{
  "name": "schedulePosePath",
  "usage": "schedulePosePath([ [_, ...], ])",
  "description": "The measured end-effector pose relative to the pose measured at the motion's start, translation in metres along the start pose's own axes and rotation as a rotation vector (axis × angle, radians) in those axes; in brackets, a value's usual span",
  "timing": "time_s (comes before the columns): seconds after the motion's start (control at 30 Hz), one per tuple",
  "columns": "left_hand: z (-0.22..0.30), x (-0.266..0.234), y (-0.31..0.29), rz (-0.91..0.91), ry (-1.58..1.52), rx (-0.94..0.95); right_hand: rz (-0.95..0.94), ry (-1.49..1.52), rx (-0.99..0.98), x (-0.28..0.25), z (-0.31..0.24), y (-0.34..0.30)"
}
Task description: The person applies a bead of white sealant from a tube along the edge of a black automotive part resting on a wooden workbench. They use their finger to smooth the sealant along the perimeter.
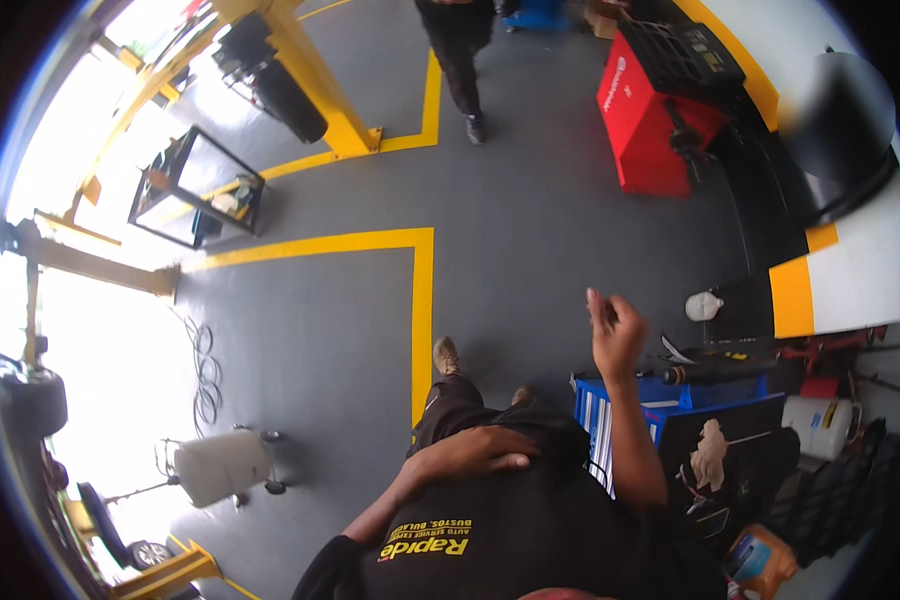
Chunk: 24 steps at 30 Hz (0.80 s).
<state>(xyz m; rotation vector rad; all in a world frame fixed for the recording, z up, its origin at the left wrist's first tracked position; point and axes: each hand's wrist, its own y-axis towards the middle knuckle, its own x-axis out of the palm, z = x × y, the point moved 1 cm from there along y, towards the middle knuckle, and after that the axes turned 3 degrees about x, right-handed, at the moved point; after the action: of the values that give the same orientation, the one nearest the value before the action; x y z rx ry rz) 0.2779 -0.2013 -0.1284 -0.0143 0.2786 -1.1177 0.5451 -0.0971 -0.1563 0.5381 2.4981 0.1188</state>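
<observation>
- Blue tool cabinet (685, 408), right side, just beside the right forearm: a careless arm swing or turn could clip its corner; a hard bump might roll the black cylindrical tool (710, 372) off the top.
- Cabinet looks: blue rim, pale-striped front, dark side, cluttered top.
- Black shirt (530, 510), on the torso: yellow print, creased.
- Left hand (485, 450): laid flat on shirt, fingers together.
- Right hand (615, 330): raised, fingers bent, nothing visible in it; can't tell if fingertips meet.
</observation>
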Motion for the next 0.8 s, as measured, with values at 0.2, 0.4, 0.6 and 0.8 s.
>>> schedulePosePath([
  [0.2,-0.029,-0.018,-0.075,0.261,-0.199,0.176,-0.030,0.064,-0.418,0.104,-0.107,0.079],
  [0.4,-0.043,-0.076,-0.157,0.467,-0.276,0.137,0.013,-0.107,-0.531,0.245,-0.185,0.163],
  [0.6,-0.085,-0.137,-0.265,0.642,-0.051,-0.117,0.161,-0.472,-1.001,0.345,-0.230,0.207],
  [0.8,-0.102,-0.201,-0.337,0.897,0.001,-0.304,0.030,-0.414,-0.925,0.424,-0.235,0.152],
])
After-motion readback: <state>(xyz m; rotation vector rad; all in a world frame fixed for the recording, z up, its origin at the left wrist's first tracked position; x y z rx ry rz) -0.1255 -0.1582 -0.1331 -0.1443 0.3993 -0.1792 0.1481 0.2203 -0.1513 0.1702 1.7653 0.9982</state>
